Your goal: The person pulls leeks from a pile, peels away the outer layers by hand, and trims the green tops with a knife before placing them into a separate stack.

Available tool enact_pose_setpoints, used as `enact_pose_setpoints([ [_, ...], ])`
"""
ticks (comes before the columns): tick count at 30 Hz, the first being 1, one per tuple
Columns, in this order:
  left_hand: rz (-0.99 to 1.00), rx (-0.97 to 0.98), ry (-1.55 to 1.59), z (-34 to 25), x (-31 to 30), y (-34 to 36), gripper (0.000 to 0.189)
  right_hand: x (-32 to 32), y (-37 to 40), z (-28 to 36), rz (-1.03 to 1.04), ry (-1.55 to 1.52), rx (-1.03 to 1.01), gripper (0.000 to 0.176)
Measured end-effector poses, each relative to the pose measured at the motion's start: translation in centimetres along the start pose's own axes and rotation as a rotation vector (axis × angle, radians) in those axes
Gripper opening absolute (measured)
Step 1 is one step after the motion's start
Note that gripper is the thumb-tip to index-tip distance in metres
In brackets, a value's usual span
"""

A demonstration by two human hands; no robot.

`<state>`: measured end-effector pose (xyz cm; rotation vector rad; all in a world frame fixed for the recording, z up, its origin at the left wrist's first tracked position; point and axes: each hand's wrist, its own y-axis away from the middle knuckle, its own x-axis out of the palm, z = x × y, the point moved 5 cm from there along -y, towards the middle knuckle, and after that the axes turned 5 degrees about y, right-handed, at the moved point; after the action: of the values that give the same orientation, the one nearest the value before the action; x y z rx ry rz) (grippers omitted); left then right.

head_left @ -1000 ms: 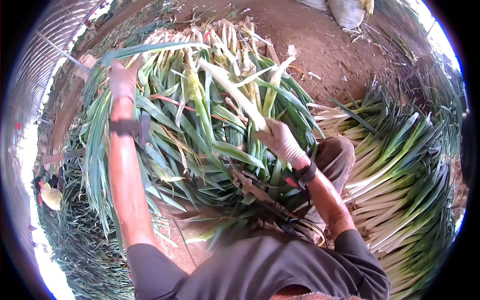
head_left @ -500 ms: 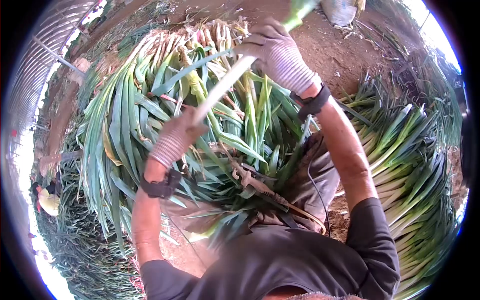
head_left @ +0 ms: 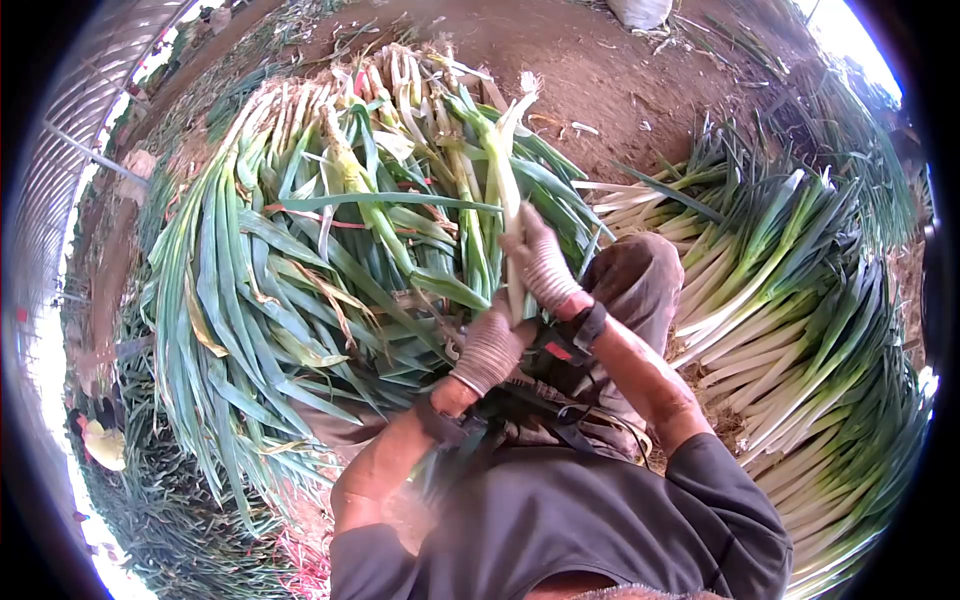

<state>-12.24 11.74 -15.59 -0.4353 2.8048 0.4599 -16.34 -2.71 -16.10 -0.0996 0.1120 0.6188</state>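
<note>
Both my hands wear pale knit gloves with dark bands at the wrists. My right hand (head_left: 540,262) is closed around the pale stalk of a leek (head_left: 508,195), which stands nearly upright before my lap. Just below it, my left hand (head_left: 492,348) has its fingers wrapped at the stalk's lower end; that end is partly hidden by the glove. The upper part of the stalk overlaps other leeks, so where it ends is hard to make out. Beside my hands lies a large heap of untrimmed leeks (head_left: 230,240), roots at the far side.
To my right a long row of leeks with clean white stalks (head_left: 740,370) lies on the ground. More green leaves (head_left: 190,520) cover the left side. A whitish sack (head_left: 640,12) stands on bare soil (head_left: 590,90) at the far side. My bent knee (head_left: 640,270) rises between heap and row.
My right hand has come down from the far side to near my lap, and my left hand has moved right beneath it. The leek has swung from a slant to nearly upright.
</note>
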Motion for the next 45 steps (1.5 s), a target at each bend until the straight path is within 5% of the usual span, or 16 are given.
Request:
enact_pose_setpoints([
  [2, 0.08, 0.102, -0.117, -3.6, 1.5, 1.2, 0.038, -3.3, 0.2, 1.8, -0.145, -0.22, 0.207, 0.04],
  [3, 0.167, 0.13, -0.127, -4.3, 2.4, 1.6, 0.037, -6.0, -0.2, 2.4, -0.183, -0.092, 0.134, 0.029],
  [7, 0.513, 0.573, -0.566, -4.0, 2.6, 0.3, 0.018, -19.3, 3.5, 10.3, -0.606, 0.112, -0.115, 0.032],
  [8, 0.346, 0.535, -0.881, -3.0, 1.3, -2.3, 0.013, -25.1, 4.0, 8.4, -0.556, -0.009, -0.145, 0.037],
  [10, -0.067, 0.244, -0.585, -5.3, -4.4, -5.8, 0.023, -33.9, 8.9, 9.6, -0.934, 0.286, -0.306, 0.033],
  [11, -0.15, 0.162, -0.642, -5.8, -6.3, -7.5, 0.03, -38.8, 12.1, 8.1, -0.993, 0.3, 0.021, 0.046],
  [13, -0.314, 0.268, -0.796, -4.3, -8.3, -11.2, 0.033, -47.6, 20.2, 4.3, -1.18, 0.299, -0.286, 0.065],
  [15, -0.291, 0.169, -0.905, -3.1, -8.3, -13.8, 0.044, -57.2, 30.8, -2.2, -1.226, 0.962, 0.176, 0.071],
  [18, -0.255, -0.12, -1.04, -0.6, -7.7, -18.0, 0.05, -54.3, 39.7, -5.6, -1.222, 1.037, 0.705, 0.061],
  [24, -0.371, -0.223, -0.869, 1.5, -8.5, -22.0, 0.054, -47.3, 25.4, -7.1, -1.193, 0.87, 0.168, 0.042],
  [26, -0.334, -0.267, -0.657, 1.2, -10.1, -21.6, 0.06, -38.0, 16.2, -1.8, -1.078, 0.699, 0.029, 0.037],
  [27, -0.31, -0.152, -0.494, 2.2, -10.9, -21.9, 0.054, -34.0, 11.9, -0.6, -0.898, 0.322, 0.069, 0.035],
  [30, -0.195, -0.071, 0.235, 0.2, -11.2, -17.5, 0.032, -18.4, 2.5, 7.6, -0.348, 0.31, -0.053, 0.027],
  [35, -0.26, 0.185, 0.131, -4.4, -10.6, -12.7, 0.023, -2.5, -4.8, 7.6, 0.153, 0.333, -0.209, 0.028],
  [38, -0.274, 0.317, 0.075, -5.9, -10.9, -11.9, 0.018, 1.2, -7.4, 5.0, 0.072, 0.095, -0.081, 0.035],
  [45, -0.176, -0.038, 0.41, -4.3, -11.0, -11.4, 0.014, 0.8, -7.3, 5.0, 0.195, -0.037, -0.054, 0.036],
])
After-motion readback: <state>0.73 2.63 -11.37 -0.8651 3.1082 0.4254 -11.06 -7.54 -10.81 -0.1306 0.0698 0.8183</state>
